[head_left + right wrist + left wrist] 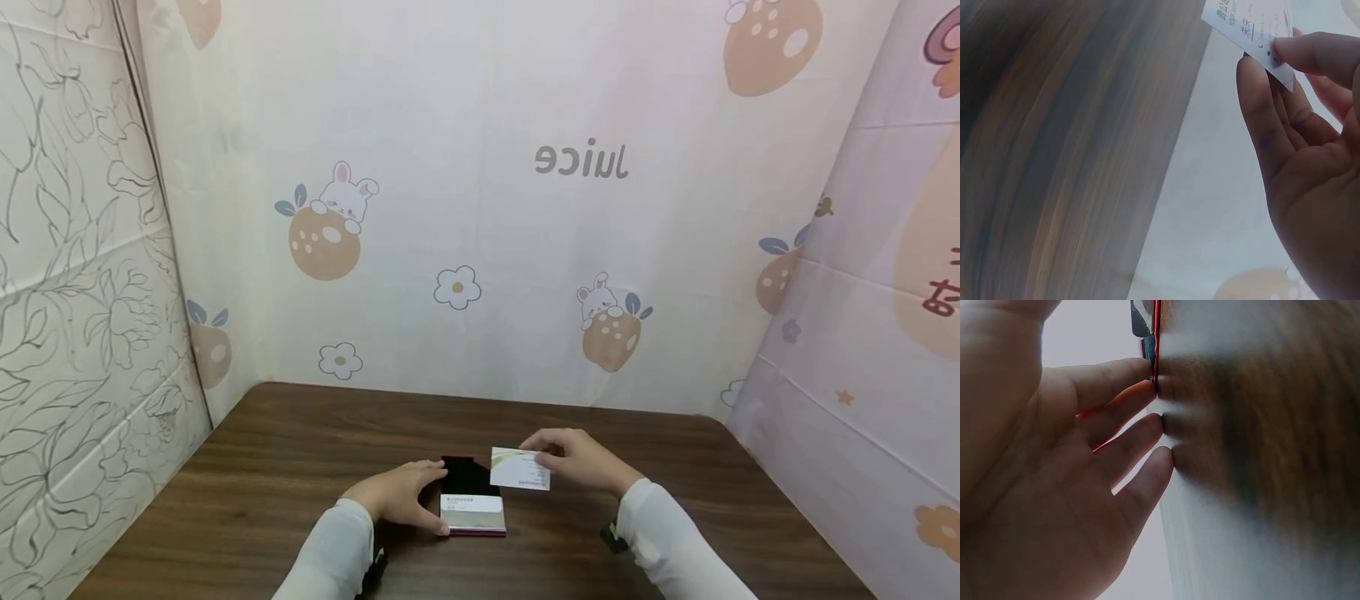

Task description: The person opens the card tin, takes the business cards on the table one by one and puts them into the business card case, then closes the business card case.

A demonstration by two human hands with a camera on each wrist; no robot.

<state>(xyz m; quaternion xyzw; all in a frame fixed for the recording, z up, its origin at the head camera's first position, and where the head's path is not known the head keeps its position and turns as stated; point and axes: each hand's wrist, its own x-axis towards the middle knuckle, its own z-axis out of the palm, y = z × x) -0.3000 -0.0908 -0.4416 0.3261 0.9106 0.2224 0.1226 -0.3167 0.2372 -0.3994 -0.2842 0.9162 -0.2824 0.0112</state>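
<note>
A card holder [468, 476] with a black inside and red edges lies open on the table. Printed cards [474, 504] show in its lower half. At its left side my left hand [401, 493] holds it, thumb at the lower corner and fingers by the upper one. The left wrist view shows that hand's fingertips [1159, 459] down at the tabletop, beside the holder's red edge [1157, 344]. My right hand [581, 458] pinches a white business card [519, 469] between thumb and fingers, just right of the holder. Print shows on this card [1249, 25] in the right wrist view.
The dark wood-grain table [315, 433] has rounded far corners. Behind it hangs a pale printed curtain [480, 208], with more patterned cloth [82, 250] along the left and right sides. Black straps [613, 537] sit at both wrists.
</note>
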